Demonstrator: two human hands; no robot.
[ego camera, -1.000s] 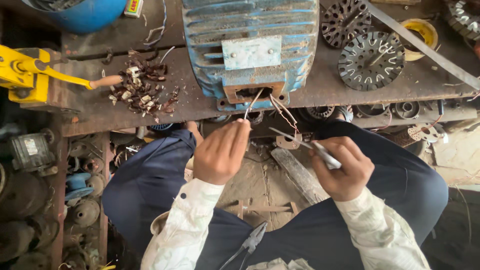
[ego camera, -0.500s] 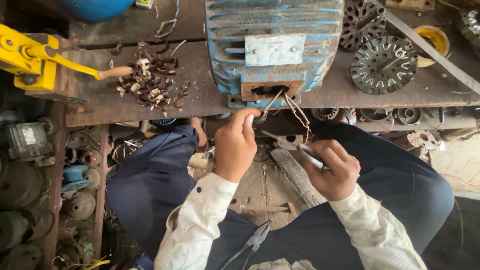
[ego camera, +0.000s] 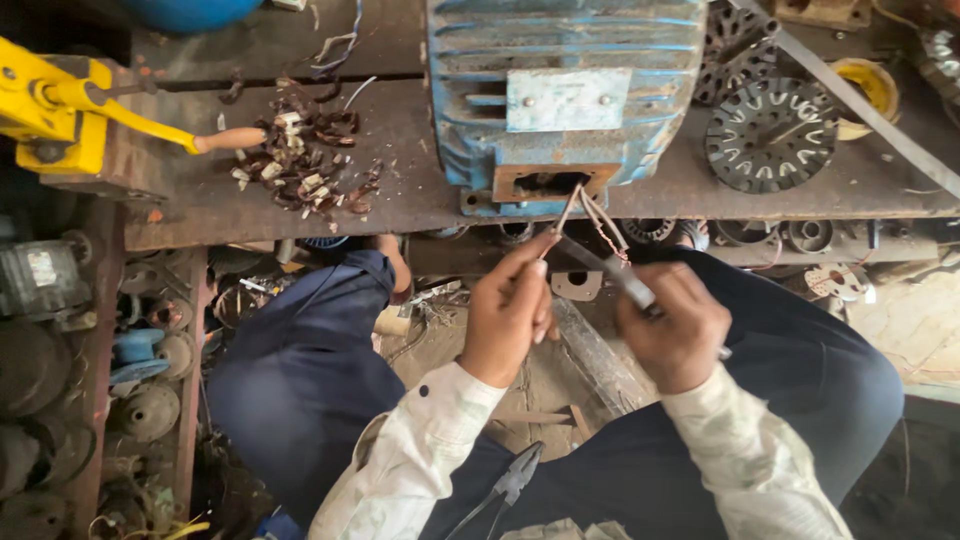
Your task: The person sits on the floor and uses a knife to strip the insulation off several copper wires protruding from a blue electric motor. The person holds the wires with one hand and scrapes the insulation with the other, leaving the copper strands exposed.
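Landmark for all entries: blue ribbed motor housing [ego camera: 565, 90], standing on the rusty tabletop [ego camera: 400, 180], its open terminal box facing the person.

1. Yellow lever tool [ego camera: 60, 110], far left of the motor, wooden handle tip pointing toward it.
2. Heap of brown and white scraps [ego camera: 300, 160], on the tabletop left of the motor, just beside the handle tip.
3. Pliers [ego camera: 510, 485], well below the motor, lying on the person's lap.
4. Left hand [ego camera: 510, 315], below the motor's terminal box; grip closed, fingertips pinching a copper wire lead [ego camera: 566, 212] that runs up into the box.
5. Further copper leads [ego camera: 605, 225], hanging out of the same opening, just right of the pinched one.
6. Right hand [ego camera: 675, 325], below and slightly right of the box; grip closed around a slim metal tool [ego camera: 610, 275], its tip meeting the pinched lead near the left fingertips.
7. Dark slotted lamination disc [ego camera: 770, 135], flat on the tabletop right of the motor.
8. Yellow ring [ego camera: 870, 90], farther right, beside a long metal bar [ego camera: 860, 110].
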